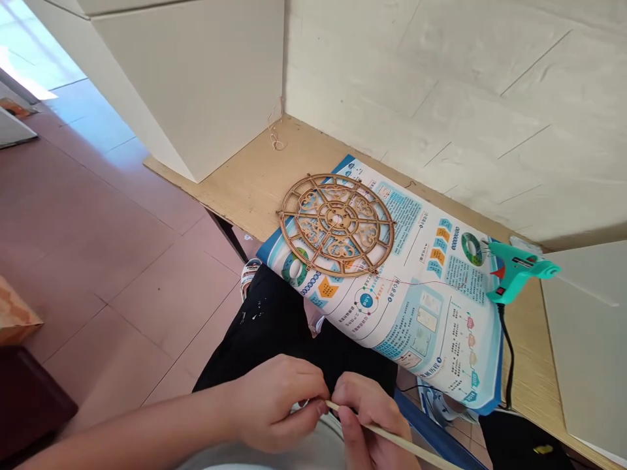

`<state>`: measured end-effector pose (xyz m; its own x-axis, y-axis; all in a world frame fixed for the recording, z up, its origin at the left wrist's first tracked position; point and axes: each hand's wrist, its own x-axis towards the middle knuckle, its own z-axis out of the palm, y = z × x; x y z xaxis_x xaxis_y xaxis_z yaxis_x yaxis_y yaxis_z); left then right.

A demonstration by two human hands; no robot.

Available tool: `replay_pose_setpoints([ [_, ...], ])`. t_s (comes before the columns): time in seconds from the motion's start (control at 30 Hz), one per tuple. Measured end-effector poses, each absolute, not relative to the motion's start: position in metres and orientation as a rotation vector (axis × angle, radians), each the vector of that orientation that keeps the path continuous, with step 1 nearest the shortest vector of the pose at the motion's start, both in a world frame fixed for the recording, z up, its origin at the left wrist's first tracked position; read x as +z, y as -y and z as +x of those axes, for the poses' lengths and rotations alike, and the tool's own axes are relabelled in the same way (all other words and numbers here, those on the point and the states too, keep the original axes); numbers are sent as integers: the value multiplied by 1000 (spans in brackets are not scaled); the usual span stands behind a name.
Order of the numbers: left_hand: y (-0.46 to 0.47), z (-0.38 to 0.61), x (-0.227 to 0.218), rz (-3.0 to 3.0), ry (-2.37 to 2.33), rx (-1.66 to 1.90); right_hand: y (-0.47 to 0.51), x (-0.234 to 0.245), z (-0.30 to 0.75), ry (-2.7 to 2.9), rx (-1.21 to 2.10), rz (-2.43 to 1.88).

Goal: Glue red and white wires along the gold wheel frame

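Note:
A thin, pale wooden stick (pixel 414 448) runs from between my hands toward the bottom right, over my lap. My left hand (pixel 284 403) pinches its tip between thumb and fingers. Just behind that end, my right hand (pixel 372 412) is closed around the stick, with the thumb on top. The fingertips of both hands nearly meet. Beyond them, a round openwork wooden wheel (pixel 319 251) with spokes and scroll patterns lies flat on a printed poster (pixel 392 313). Fine thread trails from the wheel across the poster.
A teal hot glue gun (pixel 519 267) rests at the poster's right side, its black cord hanging down. The poster covers part of a wooden bench (pixel 249 176) against a wall. White panels (pixel 196 78) stand at the left and right. Tiled floor (pixel 127 261) lies left.

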<state>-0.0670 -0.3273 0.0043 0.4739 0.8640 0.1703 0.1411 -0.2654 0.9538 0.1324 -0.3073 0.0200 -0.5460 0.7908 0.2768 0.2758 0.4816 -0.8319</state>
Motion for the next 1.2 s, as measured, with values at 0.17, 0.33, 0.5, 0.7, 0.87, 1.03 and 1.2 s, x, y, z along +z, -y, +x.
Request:
replay_pose_setpoints([
  [0.17, 329, -55, -13, 1593, -713, 842, 315, 22, 143, 2024, 1058, -876],
  [0.33, 330, -47, -6, 1474, -684, 823, 320, 31, 150, 1948, 1065, -837],
  [0.5, 340, -42, -2, 1479, -737, 858, 335, 27, 160, 1889, 1097, -793],
  [0.7, 347, -35, -10, 1525, -886, 823, 336, -1, 165, 1875, 1028, -769],
  [0.87, 338, -34, -28, 1584, -1069, 717, 334, -32, 164, 1838, 919, -887],
  [1.03, 316, -39, -48, 1682, -1131, 530, 329, -65, 160, 1728, 898, -1085],
  [1.2, 281, -53, -72, 1706, -1111, 257, 310, -92, 157, 1643, 1135, -1181],
])
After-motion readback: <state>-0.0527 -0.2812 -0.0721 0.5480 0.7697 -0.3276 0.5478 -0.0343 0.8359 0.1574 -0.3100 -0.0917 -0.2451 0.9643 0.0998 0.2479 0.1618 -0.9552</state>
